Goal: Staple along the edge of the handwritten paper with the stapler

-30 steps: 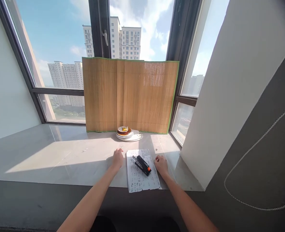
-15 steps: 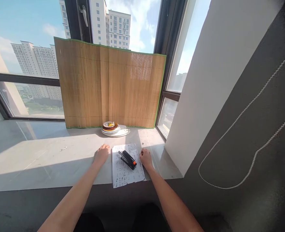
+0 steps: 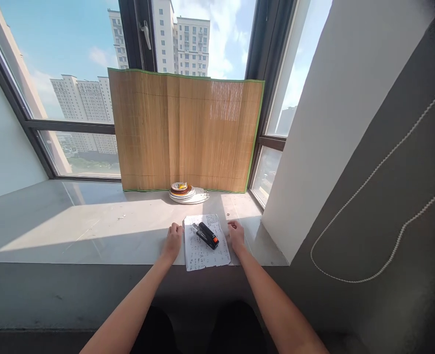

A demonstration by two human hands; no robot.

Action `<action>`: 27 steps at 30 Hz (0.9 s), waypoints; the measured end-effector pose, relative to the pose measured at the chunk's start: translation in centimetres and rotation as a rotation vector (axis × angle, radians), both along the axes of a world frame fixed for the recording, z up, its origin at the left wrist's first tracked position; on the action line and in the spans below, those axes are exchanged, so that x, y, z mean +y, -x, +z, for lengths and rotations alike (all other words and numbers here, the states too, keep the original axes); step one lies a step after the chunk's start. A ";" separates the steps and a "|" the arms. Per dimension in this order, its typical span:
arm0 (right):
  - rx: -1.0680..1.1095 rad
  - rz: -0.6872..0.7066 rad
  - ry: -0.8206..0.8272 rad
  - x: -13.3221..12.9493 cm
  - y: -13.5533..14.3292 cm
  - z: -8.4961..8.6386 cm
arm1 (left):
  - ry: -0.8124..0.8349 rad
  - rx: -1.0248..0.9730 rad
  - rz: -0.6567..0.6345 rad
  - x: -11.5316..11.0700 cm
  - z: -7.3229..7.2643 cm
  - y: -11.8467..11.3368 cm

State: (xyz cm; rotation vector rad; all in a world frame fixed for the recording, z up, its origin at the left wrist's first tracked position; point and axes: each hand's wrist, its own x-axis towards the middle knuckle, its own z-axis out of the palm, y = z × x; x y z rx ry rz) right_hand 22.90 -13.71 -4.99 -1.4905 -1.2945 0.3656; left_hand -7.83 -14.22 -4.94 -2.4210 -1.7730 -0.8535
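A black stapler (image 3: 207, 236) with an orange-red part at its near end lies slantwise on a sheet of paper (image 3: 198, 258) covered in handwriting. The paper's near edge reaches past the front of the windowsill. Beside the paper's left edge rests my left hand (image 3: 173, 240), its fingers loosely bent and holding nothing visible. My right hand (image 3: 236, 234) lies just off the paper's right side, with bent fingers pointing towards it and nothing seen in them. Neither hand touches the stapler.
Stacked plates (image 3: 182, 191) stand behind the paper, against a bamboo mat (image 3: 188, 132) leaning on the window. Small scraps (image 3: 121, 217) lie on the windowsill (image 3: 92, 250) at left, and a dark bit (image 3: 228, 214) at right. A beaded cord (image 3: 335, 211) hangs by the right wall.
The view has shifted, so everything sits farther right in the picture. My left hand has come closer to the paper with its fingers more bent. The right hand's fingers have loosened slightly; the stapler stays put.
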 end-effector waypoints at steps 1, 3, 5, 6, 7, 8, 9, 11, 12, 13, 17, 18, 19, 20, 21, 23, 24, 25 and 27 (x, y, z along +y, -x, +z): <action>0.023 0.000 -0.004 -0.2 0.3 0.0 | -0.030 -0.018 -0.028 -0.5 -0.1 -0.3; 0.047 0.021 -0.024 -0.7 1.2 0.1 | -0.064 -0.040 -0.070 -1.2 -0.2 -0.7; 0.010 0.082 -0.088 -1.6 2.6 0.3 | -0.052 -0.039 -0.058 -1.6 0.1 -1.0; -0.028 0.133 -0.132 -2.1 3.3 0.5 | -0.032 -0.035 -0.040 -1.7 0.2 -1.1; -0.070 0.193 -0.176 -2.5 3.9 0.7 | -0.007 -0.029 -0.024 -1.7 0.5 -1.2; -0.113 0.256 -0.209 -3.0 4.5 0.8 | 0.017 -0.023 -0.014 -1.8 0.7 -1.2; -0.149 0.315 -0.225 -3.4 4.9 1.0 | 0.037 -0.018 -0.010 -1.8 0.8 -1.2; -0.201 0.394 -0.197 -3.9 5.4 1.1 | 0.056 -0.016 -0.009 -1.9 1.1 -1.2; -0.229 0.416 -0.166 -4.0 5.5 1.1 | 0.055 -0.023 -0.004 -2.0 1.1 -1.2; -0.258 0.431 -0.131 -4.1 5.5 1.0 | 0.046 -0.037 0.005 -2.1 1.1 -1.2; -0.342 0.422 -0.001 -4.0 5.6 0.7 | -0.005 -0.093 0.003 -2.2 0.8 -1.2; -0.348 0.417 0.015 -3.9 5.6 0.7 | 0.000 -0.095 -0.009 -2.1 0.7 -1.2; -0.349 0.418 0.022 -3.9 5.5 0.7 | 0.017 -0.091 -0.025 -2.1 0.7 -1.2; -0.344 0.421 0.020 -3.8 5.5 0.7 | 0.039 -0.089 -0.041 -2.2 0.7 -1.2; -0.334 0.426 0.012 -3.7 5.4 0.7 | 0.064 -0.095 -0.058 -2.2 0.7 -1.3; -0.304 0.437 -0.004 -3.5 5.1 0.8 | 0.105 -0.133 -0.086 -2.3 0.8 -1.3; -0.287 0.439 -0.008 -3.4 5.0 0.7 | 0.116 -0.162 -0.097 -2.4 0.9 -1.3; -0.269 0.439 -0.007 -3.3 4.9 0.7 | 0.122 -0.191 -0.104 -2.4 0.9 -1.3; -0.241 0.438 0.003 -3.1 4.7 0.6 | 0.123 -0.225 -0.119 -2.4 0.8 -1.3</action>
